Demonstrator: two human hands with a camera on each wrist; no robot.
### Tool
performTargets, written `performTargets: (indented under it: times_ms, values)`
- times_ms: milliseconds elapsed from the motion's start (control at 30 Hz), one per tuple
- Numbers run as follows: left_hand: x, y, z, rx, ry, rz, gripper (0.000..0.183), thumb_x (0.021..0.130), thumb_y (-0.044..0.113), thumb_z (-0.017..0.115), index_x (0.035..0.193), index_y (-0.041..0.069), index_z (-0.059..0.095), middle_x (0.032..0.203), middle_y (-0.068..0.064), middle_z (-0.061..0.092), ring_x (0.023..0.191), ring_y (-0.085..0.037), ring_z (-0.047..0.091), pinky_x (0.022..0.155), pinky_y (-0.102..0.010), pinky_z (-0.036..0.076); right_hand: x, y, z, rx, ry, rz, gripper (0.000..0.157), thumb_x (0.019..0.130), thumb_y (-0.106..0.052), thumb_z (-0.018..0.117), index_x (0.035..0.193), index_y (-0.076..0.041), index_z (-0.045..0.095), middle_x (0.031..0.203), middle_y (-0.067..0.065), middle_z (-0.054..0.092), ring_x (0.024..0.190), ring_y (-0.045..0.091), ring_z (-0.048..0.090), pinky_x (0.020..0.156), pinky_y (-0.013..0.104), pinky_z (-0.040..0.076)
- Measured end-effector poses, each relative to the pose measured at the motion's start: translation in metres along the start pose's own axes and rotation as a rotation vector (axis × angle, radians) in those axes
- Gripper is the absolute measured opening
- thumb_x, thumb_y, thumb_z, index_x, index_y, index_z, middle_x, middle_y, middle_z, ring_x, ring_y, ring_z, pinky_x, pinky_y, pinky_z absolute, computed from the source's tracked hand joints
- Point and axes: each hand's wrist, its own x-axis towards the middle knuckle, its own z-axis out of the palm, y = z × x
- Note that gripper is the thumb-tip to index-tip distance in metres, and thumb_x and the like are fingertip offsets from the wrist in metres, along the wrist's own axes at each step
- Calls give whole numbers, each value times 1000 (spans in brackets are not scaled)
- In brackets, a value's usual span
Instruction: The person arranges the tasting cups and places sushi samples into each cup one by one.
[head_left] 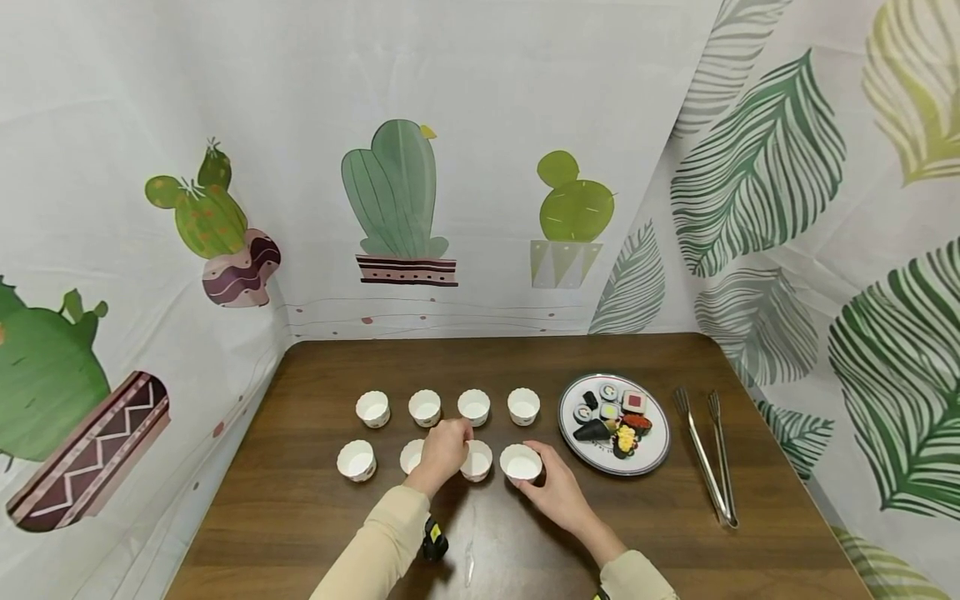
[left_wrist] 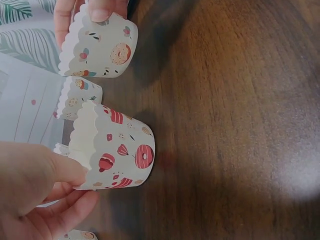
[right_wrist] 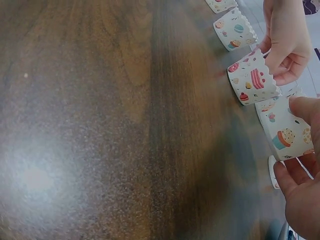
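Two rows of white paper baking cups with scalloped rims stand on the table. My left hand [head_left: 446, 452] pinches the rim of the third front-row cup [head_left: 480, 463]. Pink cake and sweet prints cover that cup's side [left_wrist: 122, 150] in the left wrist view. To its right, my right hand [head_left: 558, 486] grips the rightmost front cup [head_left: 520, 464] from the right side, thumb on the near wall. This cup carries cupcake and doughnut prints [right_wrist: 286, 137]. My left forearm partly hides the second front cup [head_left: 412, 454].
Several more baking cups [head_left: 372, 409] form the back row, and another cup [head_left: 356, 461] stands front left. On the right are a round plate [head_left: 654, 457] of sushi pieces and metal tongs [head_left: 708, 467]. A patterned cloth [head_left: 487, 100] hangs behind the wooden table [head_left: 277, 517].
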Motion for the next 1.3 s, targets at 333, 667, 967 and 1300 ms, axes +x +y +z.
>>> performTargets:
  times_ms: [333,667,967,1300]
  values:
    - [-1,-1,-2,10,-25,-10,14,70,0,68,73,12,62,68,2,60,61,-14,55,50,-27,41,1,2,0,12,18,37,60,68,-10,79,121,-7,52,116,13,58,107,25,56,90,43,43]
    - [-1,-1,-3,17,9,7,15,69,2,69,70,14,60,68,3,59,60,-13,54,49,-26,40,1,9,1,0,42,46,61,68,-9,79,123,-5,51,118,13,57,109,25,55,90,43,43]
    - [-3,-2,-4,4,-7,0,15,70,2,69,70,13,59,66,3,56,57,-12,50,48,-26,38,2,14,1,-41,47,22,65,68,-6,78,126,-3,48,120,15,56,110,31,54,88,46,44]
    - [-4,-4,-12,24,25,25,15,69,5,70,70,15,60,63,6,55,57,-12,51,49,-26,38,2,14,2,-47,32,42,68,70,-6,77,130,-2,46,124,16,54,113,31,53,90,47,43]
